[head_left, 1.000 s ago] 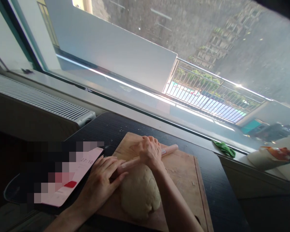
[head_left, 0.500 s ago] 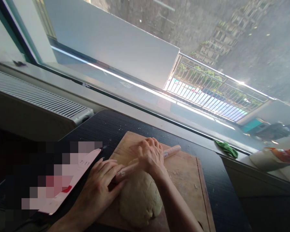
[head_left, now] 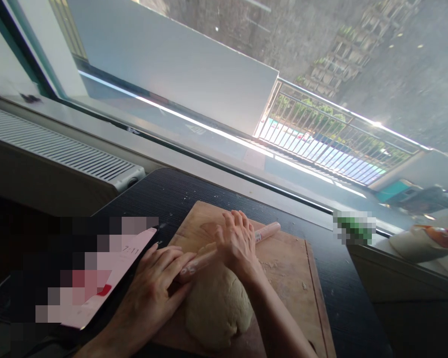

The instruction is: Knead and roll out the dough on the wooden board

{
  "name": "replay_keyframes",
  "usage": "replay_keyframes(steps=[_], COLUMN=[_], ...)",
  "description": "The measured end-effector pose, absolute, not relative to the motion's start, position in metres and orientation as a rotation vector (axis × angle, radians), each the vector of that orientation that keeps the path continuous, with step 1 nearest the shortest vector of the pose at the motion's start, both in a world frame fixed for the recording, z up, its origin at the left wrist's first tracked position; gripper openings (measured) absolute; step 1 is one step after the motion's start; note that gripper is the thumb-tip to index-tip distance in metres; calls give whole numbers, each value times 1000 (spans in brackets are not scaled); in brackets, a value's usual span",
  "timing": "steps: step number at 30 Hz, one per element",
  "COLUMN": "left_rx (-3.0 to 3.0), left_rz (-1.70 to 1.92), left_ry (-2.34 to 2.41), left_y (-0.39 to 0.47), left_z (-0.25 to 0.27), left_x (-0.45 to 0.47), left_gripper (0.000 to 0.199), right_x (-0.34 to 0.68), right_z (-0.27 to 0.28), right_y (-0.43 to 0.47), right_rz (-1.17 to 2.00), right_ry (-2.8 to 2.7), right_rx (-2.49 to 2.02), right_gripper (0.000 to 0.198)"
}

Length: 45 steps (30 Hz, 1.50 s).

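Note:
A pale rolling pin (head_left: 268, 232) lies slantwise over a thick, rounded mass of dough (head_left: 217, 309), which has cracks along its right side. My left hand (head_left: 160, 273) grips the pin's near-left end, thumb on the near side and fingers on the far side. Farther along, my right hand (head_left: 238, 243) bears down on the pin, its palm over it and its fingers reaching past it. Under the dough is a wooden cutting board (head_left: 289, 293) with crumbs of dough on its right part. The pin's middle is partly hidden by my right hand.
The board rests on a dark table (head_left: 332, 268) beside a window. A phone-like pink screen (head_left: 125, 263) stands at left, partly pixelated. A radiator (head_left: 70, 144) is beyond it. On the sill are a blurred green thing (head_left: 354, 228) and a white container (head_left: 414, 243).
My hands and the rolling pin have shifted very slightly right in the view. Both hands keep their places on the pin, and the dough looks the same.

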<state>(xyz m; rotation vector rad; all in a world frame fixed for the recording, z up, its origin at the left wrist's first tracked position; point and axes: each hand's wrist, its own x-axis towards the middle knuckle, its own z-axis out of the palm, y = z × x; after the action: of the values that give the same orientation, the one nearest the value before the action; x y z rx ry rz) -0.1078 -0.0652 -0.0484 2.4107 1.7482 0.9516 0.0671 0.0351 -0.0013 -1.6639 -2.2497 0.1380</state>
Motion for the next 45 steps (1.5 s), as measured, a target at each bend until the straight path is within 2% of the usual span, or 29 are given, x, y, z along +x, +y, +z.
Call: replay_keyframes(steps=[12, 24, 35, 40, 45], left_rx=[2215, 2384, 2206, 2293, 2339], left_rz=[963, 1033, 1115, 1041, 1010], left_ry=[1849, 1733, 1809, 1774, 1721], left_y=[-61, -67, -59, -66, -68], left_z=[-48, -51, -52, -49, -43], left_x=[-109, -106, -112, -107, -103], left_gripper=[35, 43, 39, 43, 39], right_x=[27, 80, 36, 61, 79], right_z=[1, 0, 0, -1, -4], right_y=[86, 11, 90, 50, 25], right_rz=[232, 81, 230, 154, 83], right_ry=[-2324, -2261, -2352, -2291, -2271], right_rx=[-1686, -1720, -1718, -1699, -1670], right_gripper=[44, 41, 50, 41, 40])
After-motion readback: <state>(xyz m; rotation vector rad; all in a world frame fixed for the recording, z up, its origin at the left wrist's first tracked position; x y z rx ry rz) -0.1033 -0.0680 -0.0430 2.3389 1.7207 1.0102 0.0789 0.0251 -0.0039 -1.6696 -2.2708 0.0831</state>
